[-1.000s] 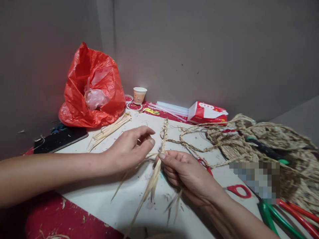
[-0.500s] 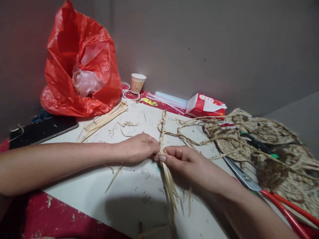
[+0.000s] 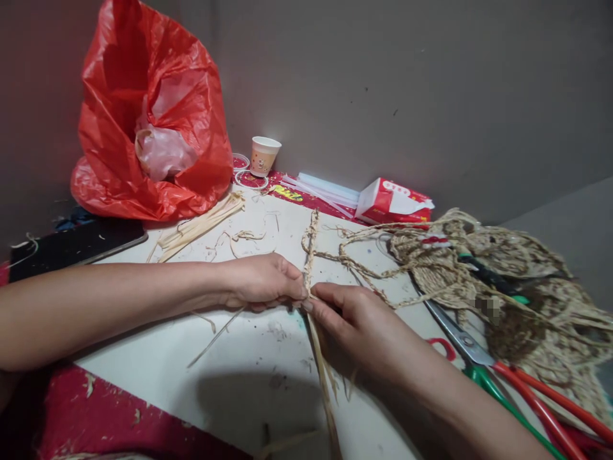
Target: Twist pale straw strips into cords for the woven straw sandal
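A narrow braid of pale dried straw (image 3: 311, 249) runs away from me over the white board, joined by a cord to the pile on the right. At its near end my left hand (image 3: 268, 281) is closed, thumb and fingers pinching the straw. My right hand (image 3: 352, 316) meets it there, also closed, with thumb and forefinger on the same spot. Loose straw strands (image 3: 323, 370) hang from under the fingertips toward me. Another thin strand (image 3: 215, 338) sticks out below my left hand. The exact crossing of the strands is hidden by my fingers.
Coiled braided cord (image 3: 517, 255) is heaped at right, beside red-handled scissors (image 3: 472, 348) and a green handle (image 3: 488, 386). Behind are a red plastic bag (image 3: 191, 172), paper cup (image 3: 265, 156), tissue pack (image 3: 393, 201), straw bundle (image 3: 201, 223) and black tablet-like slab (image 3: 76, 246).
My right hand has turned slightly, its fingertips now closer against my left hand's. The strands below have swung a little. More of the green handle shows as the right forearm shifts.
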Demonstrator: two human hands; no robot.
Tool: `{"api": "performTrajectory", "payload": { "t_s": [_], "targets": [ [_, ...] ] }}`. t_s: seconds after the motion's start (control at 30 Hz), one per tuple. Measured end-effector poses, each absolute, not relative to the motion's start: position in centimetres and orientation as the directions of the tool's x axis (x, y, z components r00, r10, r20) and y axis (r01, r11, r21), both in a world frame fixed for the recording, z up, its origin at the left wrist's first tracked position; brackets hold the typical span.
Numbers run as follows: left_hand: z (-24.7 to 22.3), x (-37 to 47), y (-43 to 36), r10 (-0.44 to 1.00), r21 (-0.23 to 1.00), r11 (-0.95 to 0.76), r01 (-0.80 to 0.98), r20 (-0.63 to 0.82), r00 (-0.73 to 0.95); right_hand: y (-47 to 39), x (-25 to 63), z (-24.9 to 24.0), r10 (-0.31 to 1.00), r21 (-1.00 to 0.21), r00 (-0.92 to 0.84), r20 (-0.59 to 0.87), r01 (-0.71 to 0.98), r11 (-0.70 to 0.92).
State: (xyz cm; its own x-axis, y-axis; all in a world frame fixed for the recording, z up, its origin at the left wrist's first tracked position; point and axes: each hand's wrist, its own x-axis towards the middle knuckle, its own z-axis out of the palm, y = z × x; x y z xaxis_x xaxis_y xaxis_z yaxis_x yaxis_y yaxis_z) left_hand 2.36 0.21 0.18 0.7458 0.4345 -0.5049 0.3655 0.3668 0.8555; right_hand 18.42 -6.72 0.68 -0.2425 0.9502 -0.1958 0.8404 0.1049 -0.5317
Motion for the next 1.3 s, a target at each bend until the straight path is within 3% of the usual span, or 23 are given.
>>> {"api": "performTrajectory", "payload": {
  "t_s": [0.2, 0.33, 0.4, 0.57, 0.7, 0.87, 1.1, 1.2, 1.3],
  "targets": [
    [-0.3, 2.5, -0.3, 0.587, 0.901, 0.239, 0.363, -0.432, 0.685, -6.8, 18.8, 1.8, 0.906, -0.570, -0.300, -0.297, 0.818, 0.084],
    [-0.6, 2.5, -0.5, 0.620, 0.919, 0.137, 0.369, -0.370, 0.691, -6.6, 19.2, 2.2, 0.922, -0.566, -0.244, -0.300, 0.824, 0.034],
    [-0.7, 2.5, -0.5, 0.627, 0.923, 0.110, 0.369, -0.352, 0.694, -6.6, 18.9, 2.0, 0.924, -0.628, -0.223, -0.311, 0.778, -0.024],
    [-1.1, 2.6, -0.8, 0.616, 0.943, 0.192, 0.272, -0.332, 0.714, -7.7, 17.1, 0.8, 0.961, -0.716, -0.140, -0.238, 0.694, -0.076],
    [-1.0, 2.4, -1.1, 0.623, 0.919, 0.343, 0.194, -0.378, 0.685, -8.6, 16.3, 0.3, 0.982, -0.591, -0.129, -0.137, 0.807, 0.023],
    [-0.8, 2.1, -1.5, 0.637, 0.901, 0.391, 0.187, -0.412, 0.651, -9.1, 15.8, 0.2, 0.985, -0.344, -0.098, -0.144, 0.938, 0.043],
    [-0.8, 2.1, -2.1, 0.650, 0.892, 0.440, 0.103, -0.396, 0.648, -9.7, 15.3, -0.2, 0.985, -0.066, -0.166, 0.043, 0.983, 0.169],
    [-1.0, 2.1, -2.2, 0.664, 0.904, 0.412, 0.116, -0.385, 0.641, -9.8, 14.9, -0.5, 0.973, 0.008, -0.220, 0.064, 0.976, 0.220],
    [-1.2, 2.0, -2.3, 0.655, 0.906, 0.400, 0.135, -0.386, 0.650, -10.2, 14.1, -0.1, 0.959, -0.017, -0.284, -0.021, 0.959, 0.284]
  ]
}}
